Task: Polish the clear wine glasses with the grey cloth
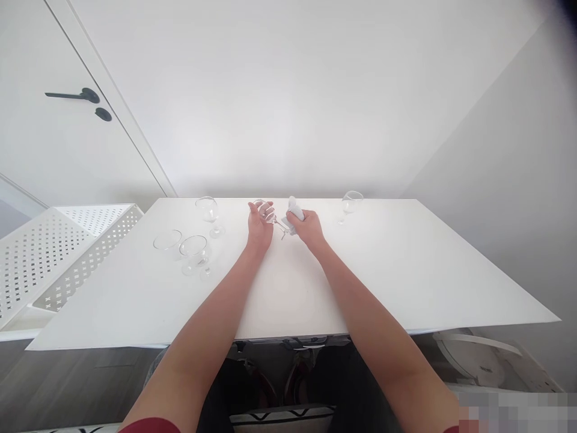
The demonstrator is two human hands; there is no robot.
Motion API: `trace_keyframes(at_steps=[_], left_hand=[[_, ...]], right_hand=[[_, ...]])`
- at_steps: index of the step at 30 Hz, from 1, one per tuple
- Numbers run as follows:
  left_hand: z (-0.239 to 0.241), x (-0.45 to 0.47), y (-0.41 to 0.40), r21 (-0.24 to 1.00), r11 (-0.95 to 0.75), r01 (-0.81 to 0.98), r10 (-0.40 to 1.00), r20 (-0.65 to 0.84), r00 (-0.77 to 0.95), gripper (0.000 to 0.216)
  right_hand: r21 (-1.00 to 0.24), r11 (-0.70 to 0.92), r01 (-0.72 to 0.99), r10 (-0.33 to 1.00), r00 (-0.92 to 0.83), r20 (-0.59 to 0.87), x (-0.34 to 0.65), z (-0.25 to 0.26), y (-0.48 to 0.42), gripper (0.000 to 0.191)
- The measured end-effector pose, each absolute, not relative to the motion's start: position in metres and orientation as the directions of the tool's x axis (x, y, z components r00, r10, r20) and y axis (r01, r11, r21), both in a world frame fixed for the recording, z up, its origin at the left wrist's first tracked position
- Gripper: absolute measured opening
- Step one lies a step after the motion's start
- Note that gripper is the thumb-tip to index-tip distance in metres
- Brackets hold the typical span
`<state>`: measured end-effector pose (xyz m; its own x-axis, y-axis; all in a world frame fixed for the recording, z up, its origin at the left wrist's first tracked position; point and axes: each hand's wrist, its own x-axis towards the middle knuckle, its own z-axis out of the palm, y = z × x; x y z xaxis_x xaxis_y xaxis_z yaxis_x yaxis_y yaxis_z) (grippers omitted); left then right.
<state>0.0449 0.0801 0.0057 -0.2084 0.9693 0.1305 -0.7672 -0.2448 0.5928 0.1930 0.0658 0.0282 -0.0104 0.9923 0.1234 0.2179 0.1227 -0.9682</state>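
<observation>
My left hand (259,227) is wrapped round the bowl of a clear wine glass (280,226), which lies tilted above the table with its stem and foot pointing right. In my right hand (309,227) is a bunched white cloth (294,216), closed in the fingers close to the glass's foot. Whether the cloth touches the foot is hard to make out. Left of my hands, a stemmed glass (208,210) stands upright, with another glass (193,248) nearer to me and one more glass (167,242) beside that. To the right stands a further stemmed glass (350,204).
The white table (406,282) reaches back to a pale wall. Beyond its left edge is a white perforated rack (31,258), and behind that a door with a dark handle (72,95). A round white object (473,361) sits below the right front edge.
</observation>
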Motion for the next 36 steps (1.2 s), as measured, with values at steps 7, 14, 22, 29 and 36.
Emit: trace_keyframes(at_steps=[7,14,22,29,36], left_hand=[[0.002,0.038,0.084,0.636,-0.334,-0.695,0.929,0.097,-0.357,0.056],[-0.001,0.038,0.083,0.735,-0.418,-0.534,0.885,0.197,-0.422,0.061],[0.006,0.046,0.070,0.806,-0.393,-0.443,0.911,0.275,-0.307,0.058],[0.012,0.052,0.064,0.823,-0.369,-0.433,0.928,0.297,-0.225,0.072],[0.011,0.052,0.063,0.867,-0.315,-0.386,0.948,0.264,-0.180,0.071]], right_hand=[[-0.834,0.303,0.461,0.906,0.132,0.402,0.199,0.035,0.056,0.008],[-0.534,0.575,0.619,0.818,-0.438,0.373,0.195,0.042,0.048,0.056],[-0.351,0.567,0.745,0.803,-0.595,0.036,0.187,0.049,0.037,0.051],[-0.309,0.517,0.798,0.840,-0.542,0.007,0.183,0.054,0.032,0.036],[-0.296,0.497,0.816,0.848,-0.528,-0.032,0.179,0.045,0.033,0.045]])
